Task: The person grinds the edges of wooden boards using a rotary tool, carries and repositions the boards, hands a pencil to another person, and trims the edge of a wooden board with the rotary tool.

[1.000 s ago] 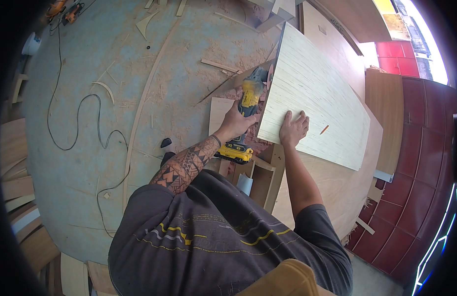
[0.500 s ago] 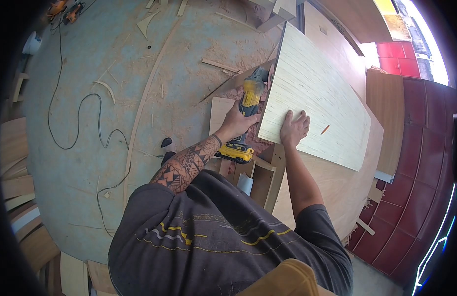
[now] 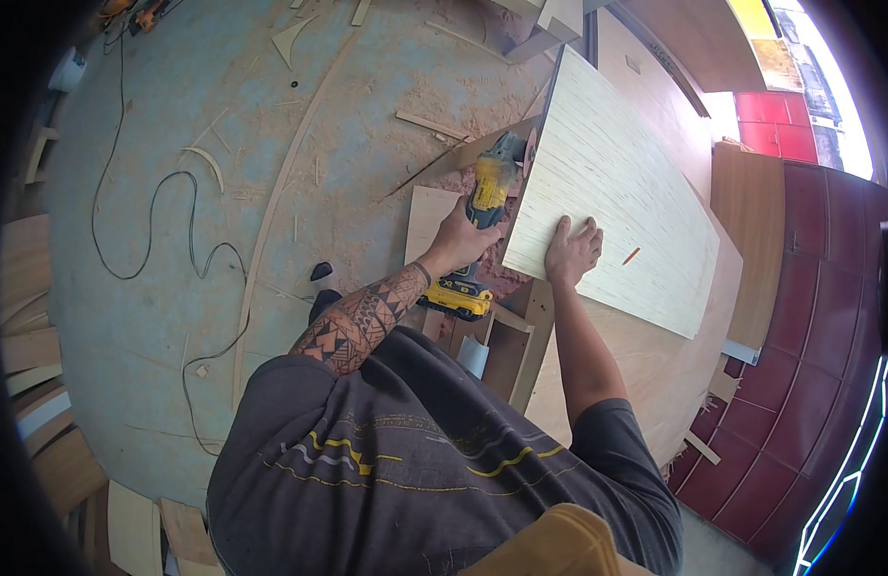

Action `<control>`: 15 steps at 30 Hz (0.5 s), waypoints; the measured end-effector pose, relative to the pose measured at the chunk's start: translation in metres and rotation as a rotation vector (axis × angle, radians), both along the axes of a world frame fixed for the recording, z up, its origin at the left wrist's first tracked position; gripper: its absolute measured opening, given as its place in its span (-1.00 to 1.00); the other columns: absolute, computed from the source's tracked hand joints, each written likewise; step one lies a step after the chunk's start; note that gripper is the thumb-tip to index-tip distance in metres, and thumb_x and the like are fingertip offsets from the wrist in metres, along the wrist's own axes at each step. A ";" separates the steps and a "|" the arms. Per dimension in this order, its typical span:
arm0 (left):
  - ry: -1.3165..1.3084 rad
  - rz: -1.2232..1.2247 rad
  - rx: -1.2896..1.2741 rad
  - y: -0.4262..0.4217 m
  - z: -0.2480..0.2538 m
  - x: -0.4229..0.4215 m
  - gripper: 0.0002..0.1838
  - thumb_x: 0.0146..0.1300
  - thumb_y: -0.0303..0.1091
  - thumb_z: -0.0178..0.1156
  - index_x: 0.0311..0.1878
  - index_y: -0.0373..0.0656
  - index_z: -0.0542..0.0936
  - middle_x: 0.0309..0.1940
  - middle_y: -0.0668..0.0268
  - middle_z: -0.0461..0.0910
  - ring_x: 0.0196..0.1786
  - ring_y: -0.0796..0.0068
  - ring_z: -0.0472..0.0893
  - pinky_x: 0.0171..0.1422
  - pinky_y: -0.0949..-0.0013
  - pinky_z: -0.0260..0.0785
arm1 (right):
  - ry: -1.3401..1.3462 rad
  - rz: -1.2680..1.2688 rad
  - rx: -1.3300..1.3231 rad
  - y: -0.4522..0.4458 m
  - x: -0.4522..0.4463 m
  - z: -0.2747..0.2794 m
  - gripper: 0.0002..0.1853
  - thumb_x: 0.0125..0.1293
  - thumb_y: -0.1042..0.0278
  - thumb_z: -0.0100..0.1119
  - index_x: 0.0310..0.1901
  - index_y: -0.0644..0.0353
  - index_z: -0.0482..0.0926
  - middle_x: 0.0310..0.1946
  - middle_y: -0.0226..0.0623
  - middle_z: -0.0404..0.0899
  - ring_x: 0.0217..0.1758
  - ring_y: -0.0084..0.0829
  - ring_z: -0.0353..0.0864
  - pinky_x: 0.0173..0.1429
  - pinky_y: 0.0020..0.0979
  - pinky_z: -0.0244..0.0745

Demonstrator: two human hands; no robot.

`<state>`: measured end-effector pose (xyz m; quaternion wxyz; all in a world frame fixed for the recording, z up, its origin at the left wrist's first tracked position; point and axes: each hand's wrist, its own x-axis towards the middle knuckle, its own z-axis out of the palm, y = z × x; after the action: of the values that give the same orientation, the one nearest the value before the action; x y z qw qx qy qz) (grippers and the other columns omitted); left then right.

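My left hand (image 3: 460,238) is wrapped around the body of a yellow and black cordless angle grinder (image 3: 489,184). Its battery points toward me, and its disc end meets the left edge of a pale wood-grained panel (image 3: 616,173). How far the disc touches that edge is hard to make out. On the panel's top face, near its close corner, my right hand (image 3: 573,252) lies flat with fingers spread. An orange pencil-like stick (image 3: 632,256) rests on the panel just right of that hand.
The panel lies on a larger wooden board (image 3: 597,360). A black cable (image 3: 156,206) snakes over the dusty floor (image 3: 271,182), among offcuts and a long thin curved strip (image 3: 281,192). Wood pieces (image 3: 70,466) are stacked at left. Dark red cabinets (image 3: 804,336) stand at right.
The view has shifted slightly. My left hand keeps its grip on the angle grinder at the panel's edge, and my right hand stays flat on the panel.
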<state>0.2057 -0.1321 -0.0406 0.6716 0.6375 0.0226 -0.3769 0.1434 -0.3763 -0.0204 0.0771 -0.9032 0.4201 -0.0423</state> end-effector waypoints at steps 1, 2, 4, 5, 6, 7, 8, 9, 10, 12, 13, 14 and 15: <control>-0.017 0.014 -0.009 0.000 0.000 0.000 -0.21 0.31 -0.01 0.57 0.38 -0.33 0.44 -0.03 0.12 0.78 -0.18 0.33 0.82 -0.01 0.22 0.68 | -0.002 0.004 -0.001 0.000 0.000 0.000 -0.12 0.63 -0.30 0.03 0.69 0.23 0.20 0.73 0.28 0.05 0.83 0.18 -0.06 0.83 0.12 -0.14; -0.035 0.028 -0.017 0.000 0.000 0.000 -0.23 0.32 -0.04 0.57 0.37 -0.33 0.44 -0.05 0.14 0.78 -0.22 0.35 0.81 -0.06 0.24 0.69 | -0.005 0.006 -0.001 0.000 0.001 0.000 -0.12 0.63 -0.30 0.03 0.69 0.23 0.20 0.73 0.28 0.05 0.83 0.18 -0.06 0.83 0.12 -0.13; -0.002 0.030 -0.032 0.004 0.014 0.002 -0.28 0.34 -0.10 0.55 0.35 -0.33 0.44 -0.08 0.16 0.77 -0.28 0.38 0.80 -0.14 0.26 0.68 | -0.007 0.006 -0.007 -0.001 0.002 -0.001 -0.12 0.63 -0.30 0.03 0.69 0.23 0.20 0.73 0.28 0.05 0.83 0.18 -0.06 0.83 0.12 -0.13; 0.032 0.034 -0.047 0.005 0.022 0.002 -0.33 0.35 -0.17 0.53 0.34 -0.32 0.43 -0.11 0.19 0.76 -0.34 0.41 0.79 -0.22 0.29 0.67 | -0.008 0.008 -0.014 -0.002 0.001 -0.002 -0.13 0.64 -0.29 0.03 0.69 0.23 0.20 0.73 0.28 0.05 0.83 0.18 -0.06 0.83 0.12 -0.13; 0.027 0.024 -0.047 0.004 0.022 0.001 -0.33 0.35 -0.17 0.53 0.34 -0.32 0.43 -0.11 0.19 0.76 -0.34 0.41 0.79 -0.22 0.29 0.67 | -0.013 -0.002 -0.014 -0.003 0.001 -0.003 -0.13 0.64 -0.29 0.03 0.69 0.23 0.20 0.73 0.28 0.05 0.83 0.18 -0.06 0.83 0.12 -0.13; 0.024 0.045 -0.059 0.003 0.020 0.000 -0.35 0.36 -0.21 0.52 0.33 -0.32 0.43 -0.14 0.21 0.76 -0.38 0.44 0.77 -0.27 0.31 0.66 | -0.011 0.005 -0.018 -0.002 0.002 -0.002 -0.13 0.64 -0.30 0.03 0.69 0.23 0.20 0.73 0.28 0.06 0.83 0.18 -0.06 0.83 0.12 -0.13; 0.021 0.067 -0.070 0.002 0.017 0.000 -0.38 0.37 -0.24 0.51 0.32 -0.32 0.43 -0.16 0.23 0.75 -0.43 0.47 0.76 -0.33 0.33 0.64 | -0.008 0.012 -0.022 -0.002 0.002 -0.002 -0.12 0.64 -0.30 0.03 0.69 0.23 0.20 0.73 0.28 0.06 0.83 0.18 -0.06 0.83 0.12 -0.14; 0.017 0.058 -0.070 0.001 0.014 0.000 -0.38 0.37 -0.24 0.51 0.32 -0.32 0.43 -0.16 0.23 0.75 -0.43 0.47 0.76 -0.33 0.33 0.64 | -0.013 0.003 -0.021 -0.001 0.003 -0.002 -0.12 0.64 -0.30 0.03 0.69 0.23 0.20 0.73 0.28 0.06 0.83 0.18 -0.06 0.83 0.12 -0.14; 0.011 0.057 -0.066 0.001 0.012 0.001 -0.38 0.37 -0.24 0.51 0.31 -0.32 0.42 -0.17 0.23 0.75 -0.43 0.47 0.76 -0.32 0.32 0.64 | -0.014 0.003 -0.011 0.000 0.004 0.000 -0.12 0.64 -0.31 0.03 0.69 0.24 0.20 0.73 0.27 0.06 0.83 0.18 -0.05 0.84 0.12 -0.14; 0.004 0.048 -0.064 0.001 0.009 -0.001 -0.37 0.37 -0.24 0.52 0.31 -0.33 0.42 -0.18 0.23 0.75 -0.44 0.47 0.75 -0.31 0.32 0.65 | -0.017 -0.004 -0.002 0.001 0.004 0.000 -0.12 0.63 -0.31 0.03 0.69 0.24 0.21 0.72 0.27 0.07 0.83 0.18 -0.05 0.84 0.11 -0.15; 0.000 0.057 -0.071 0.001 0.009 -0.001 -0.37 0.37 -0.23 0.52 0.31 -0.33 0.41 -0.20 0.24 0.74 -0.44 0.47 0.75 -0.32 0.31 0.65 | -0.014 0.006 -0.009 0.001 0.004 0.000 -0.11 0.63 -0.33 0.03 0.70 0.21 0.20 0.73 0.26 0.06 0.83 0.18 -0.06 0.83 0.12 -0.13; -0.004 0.066 -0.081 0.000 0.010 -0.001 -0.37 0.37 -0.22 0.53 0.30 -0.33 0.41 -0.22 0.24 0.74 -0.45 0.48 0.74 -0.32 0.30 0.65 | -0.011 0.016 -0.017 0.000 0.003 0.000 -0.11 0.63 -0.34 0.02 0.71 0.18 0.20 0.74 0.24 0.06 0.83 0.18 -0.06 0.83 0.12 -0.12; -0.006 0.061 -0.084 -0.001 0.011 -0.001 -0.37 0.37 -0.22 0.53 0.30 -0.33 0.41 -0.22 0.24 0.74 -0.45 0.48 0.74 -0.32 0.30 0.65 | -0.013 0.010 -0.021 -0.001 0.002 0.000 -0.11 0.63 -0.34 0.02 0.71 0.18 0.20 0.74 0.24 0.06 0.83 0.18 -0.06 0.83 0.12 -0.12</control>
<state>0.2050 -0.1334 -0.0296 0.7090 0.6088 0.0240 -0.3551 0.1454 -0.3769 -0.0202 0.0706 -0.9057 0.4147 -0.0520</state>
